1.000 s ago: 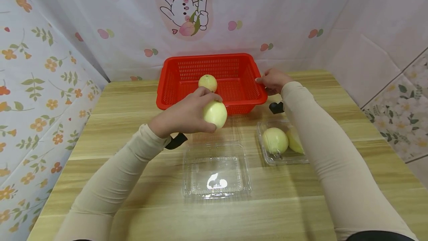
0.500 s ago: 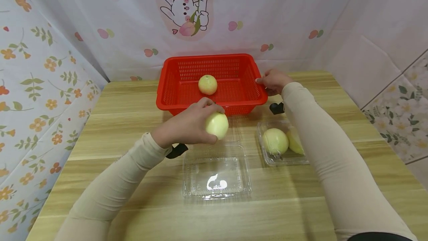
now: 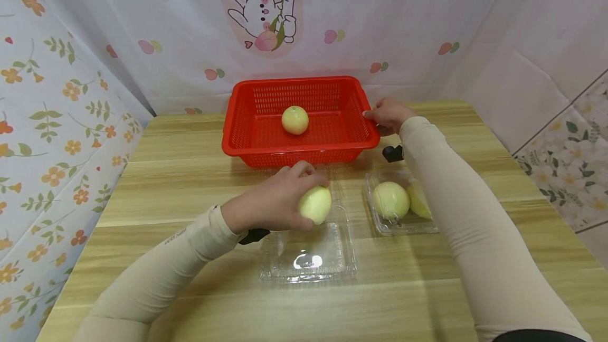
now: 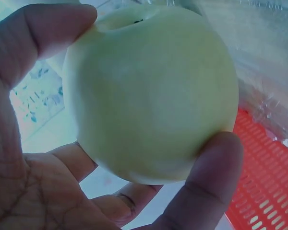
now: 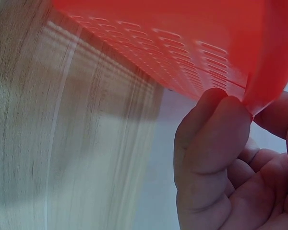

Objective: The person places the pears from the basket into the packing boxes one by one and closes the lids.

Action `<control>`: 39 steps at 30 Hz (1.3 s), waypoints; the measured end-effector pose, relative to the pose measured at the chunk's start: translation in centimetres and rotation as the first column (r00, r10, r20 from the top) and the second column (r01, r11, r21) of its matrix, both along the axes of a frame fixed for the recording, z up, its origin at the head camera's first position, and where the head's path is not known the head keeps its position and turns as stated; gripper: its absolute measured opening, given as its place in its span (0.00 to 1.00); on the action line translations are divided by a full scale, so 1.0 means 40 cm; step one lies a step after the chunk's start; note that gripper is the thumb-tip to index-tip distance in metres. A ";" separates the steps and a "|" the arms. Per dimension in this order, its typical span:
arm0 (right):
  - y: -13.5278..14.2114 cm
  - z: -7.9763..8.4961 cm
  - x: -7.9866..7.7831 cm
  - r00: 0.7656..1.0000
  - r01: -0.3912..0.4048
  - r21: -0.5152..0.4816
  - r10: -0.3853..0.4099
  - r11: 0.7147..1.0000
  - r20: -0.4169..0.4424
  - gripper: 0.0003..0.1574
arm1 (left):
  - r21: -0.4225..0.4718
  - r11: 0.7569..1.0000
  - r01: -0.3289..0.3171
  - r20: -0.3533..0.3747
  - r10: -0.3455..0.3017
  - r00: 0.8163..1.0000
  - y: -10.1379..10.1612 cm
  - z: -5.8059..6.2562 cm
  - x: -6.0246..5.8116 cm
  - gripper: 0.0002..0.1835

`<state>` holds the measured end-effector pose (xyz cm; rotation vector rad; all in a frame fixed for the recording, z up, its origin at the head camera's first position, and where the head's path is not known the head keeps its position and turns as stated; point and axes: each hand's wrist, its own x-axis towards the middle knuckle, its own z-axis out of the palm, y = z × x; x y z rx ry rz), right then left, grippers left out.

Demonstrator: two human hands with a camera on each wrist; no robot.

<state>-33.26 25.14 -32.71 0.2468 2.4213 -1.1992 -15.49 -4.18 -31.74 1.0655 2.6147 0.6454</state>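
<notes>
My left hand [image 3: 277, 199] grips a pale yellow-green apple [image 4: 153, 96], thumb and fingertips around its sides, above the back part of an open clear plastic box [image 3: 304, 252]. In the left wrist view the dimple of the apple shows near its top edge. My right hand [image 3: 391, 115] pinches the right rim of a red plastic basket [image 3: 299, 155]; the right wrist view shows thumb and fingers on both sides of that rim [image 5: 273, 57]. One yellow apple [image 3: 295, 120] lies inside the basket, left of its middle.
Right of the open box stands another clear box [image 3: 387, 230] holding pale apples [image 3: 391, 200], partly hidden by my right forearm. The wooden table [image 3: 199, 300] meets a patterned cloth [image 3: 180, 41] behind the basket.
My left hand has moved the apple toward me and slightly right, from the basket's front edge to over the open clear box. The right hand stays on the basket rim.
</notes>
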 end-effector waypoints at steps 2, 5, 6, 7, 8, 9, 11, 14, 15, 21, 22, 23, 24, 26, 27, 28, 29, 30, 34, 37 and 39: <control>0.001 -0.001 0.001 1.000 0.003 -0.004 -0.003 1.000 -0.004 0.21 | -0.010 1.000 0.016 -0.003 -0.016 1.000 0.003 -0.005 0.008 0.34; 0.002 -0.001 0.004 1.000 0.007 -0.001 -0.007 1.000 -0.010 0.21 | -0.023 0.999 0.035 -0.013 -0.035 0.999 0.008 -0.013 0.020 0.33; 0.002 -0.001 0.004 1.000 0.010 0.003 -0.010 1.000 -0.010 0.21 | -0.027 0.999 0.040 -0.016 -0.040 0.999 0.009 -0.017 0.024 0.33; 0.002 -0.002 0.005 1.000 0.015 0.008 -0.015 1.000 -0.011 0.21 | -0.031 0.999 0.045 -0.017 -0.045 0.999 0.011 -0.021 0.028 0.33; 0.002 -0.001 0.005 1.000 0.018 0.012 -0.018 1.000 -0.012 0.21 | -0.036 0.998 0.050 -0.017 -0.051 0.999 0.013 -0.024 0.031 0.33; 0.002 -0.001 0.005 1.000 0.020 0.016 -0.019 1.000 -0.012 0.21 | -0.040 0.998 0.056 -0.015 -0.057 0.998 0.015 -0.028 0.035 0.33; 0.002 -0.001 0.005 1.000 0.023 0.015 -0.023 1.000 -0.012 0.22 | -0.054 0.996 0.069 -0.004 -0.069 0.998 0.019 -0.033 0.042 0.34; 0.002 -0.002 0.006 1.000 0.026 0.024 -0.026 0.999 -0.014 0.22 | -0.080 0.993 0.085 0.018 -0.083 0.996 0.027 -0.037 0.051 0.34; 0.002 -0.001 0.006 1.000 0.026 0.024 -0.025 0.999 -0.012 0.22 | -0.090 0.992 0.086 0.026 -0.084 0.996 0.030 -0.040 0.053 0.34; 0.003 -0.002 0.005 1.000 0.018 0.020 -0.017 1.000 -0.010 0.22 | -0.137 0.986 0.096 0.047 -0.090 0.995 0.046 -0.059 0.068 0.33; 0.004 -0.003 0.004 1.000 0.015 0.019 -0.015 1.000 -0.011 0.21 | -0.139 0.985 0.101 0.046 -0.095 0.994 0.048 -0.063 0.070 0.33; 0.003 -0.003 0.004 1.000 0.014 0.017 -0.014 1.000 -0.011 0.21 | -0.141 0.984 0.106 0.047 -0.101 0.994 0.051 -0.066 0.073 0.32; 0.004 -0.003 0.004 1.000 0.013 0.012 -0.013 1.000 -0.009 0.21 | -0.144 0.983 0.112 0.047 -0.106 0.993 0.054 -0.070 0.075 0.32; 0.002 -0.003 0.004 1.000 0.014 0.010 -0.014 1.000 -0.008 0.21 | -0.151 0.981 0.122 0.044 -0.117 0.992 0.059 -0.075 0.078 0.32; 0.002 -0.003 0.004 1.000 0.013 0.007 -0.013 1.000 -0.007 0.22 | -0.154 0.980 0.126 0.040 -0.121 0.992 0.062 -0.078 0.079 0.32; 0.001 -0.002 0.004 1.000 0.011 0.003 -0.011 1.000 -0.005 0.22 | -0.158 0.979 0.127 0.037 -0.123 0.992 0.064 -0.080 0.079 0.31; 0.000 -0.002 0.004 1.000 0.012 0.003 -0.012 1.000 -0.005 0.22 | -0.166 0.978 0.127 0.035 -0.123 0.992 0.066 -0.081 0.081 0.32; 0.000 -0.002 0.004 1.000 0.011 0.001 -0.011 1.000 -0.003 0.22 | -0.171 0.977 0.127 0.029 -0.124 0.992 0.068 -0.082 0.081 0.32; -0.002 -0.003 0.002 1.000 0.010 0.000 -0.010 1.000 -0.001 0.22 | -0.189 0.974 0.123 0.011 -0.123 0.992 0.070 -0.084 0.082 0.32; -0.003 -0.004 0.000 1.000 0.010 -0.001 -0.010 1.000 -0.001 0.22 | -0.193 0.974 0.121 0.005 -0.122 0.993 0.070 -0.084 0.084 0.33; -0.002 -0.003 0.000 1.000 0.010 0.005 -0.010 1.000 -0.003 0.23 | -0.191 0.974 0.124 0.002 -0.126 0.992 0.070 -0.083 0.087 0.33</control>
